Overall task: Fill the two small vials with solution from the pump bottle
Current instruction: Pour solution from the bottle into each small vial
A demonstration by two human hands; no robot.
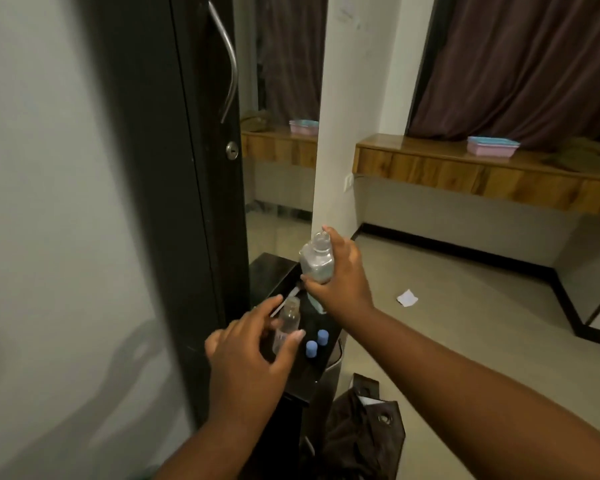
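Head view: looking down at a small black table [274,268] beside a dark door.
Bottle [317,259]: clear, open-necked, lifted above the far part of the black table, roughly upright.
Right hand [340,275]: fingers and thumb curled round the bottle, gripping its body.
Vial [286,323]: small, clear, uncapped, upright on the black table, nearer than the bottle.
Left hand [246,355]: fingers spread loosely around the vial; contact cannot be told.
Blue caps [317,342]: two, on the black table just right of the vial.
Paper scrap [407,298]: on the floor, well right of the black table.
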